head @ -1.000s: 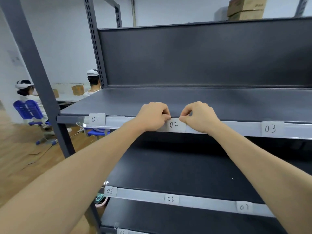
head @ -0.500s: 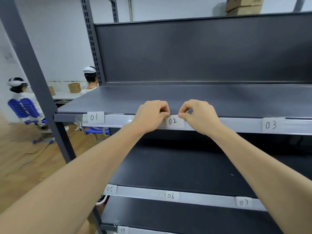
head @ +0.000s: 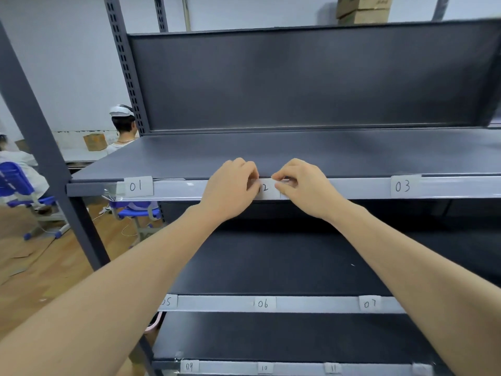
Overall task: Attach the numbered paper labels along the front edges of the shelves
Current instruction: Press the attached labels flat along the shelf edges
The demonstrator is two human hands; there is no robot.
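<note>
Both arms reach forward to the front edge of the top shelf (head: pixel 339 187), a pale strip running across a dark grey shelving unit. The 02 label (head: pixel 268 189) lies against that strip about midway along it, between the two hands. The left hand (head: pixel 230 189) has its fingers (head: pixel 253 176) curled tight against the label's left edge and covers the first digit. The right hand (head: pixel 301 185) has its fingers (head: pixel 279 177) bent, with thumb and forefinger pinched together at the label's upper right corner. The 01 label (head: pixel 137 186) sits near the left end of the same strip and the 03 label (head: pixel 403 186) well off to the right, both flat on the edge. On the front edge of the shelf below, the 05 label (head: pixel 167 302), 06 label (head: pixel 262 303) and 07 label (head: pixel 370 303) are in place. Further labels marked 09, 10 and 11 show on the lowest edge. Beyond the left upright, a seated person (head: pixel 123 128) faces away near a blue chair (head: pixel 138 213).
</note>
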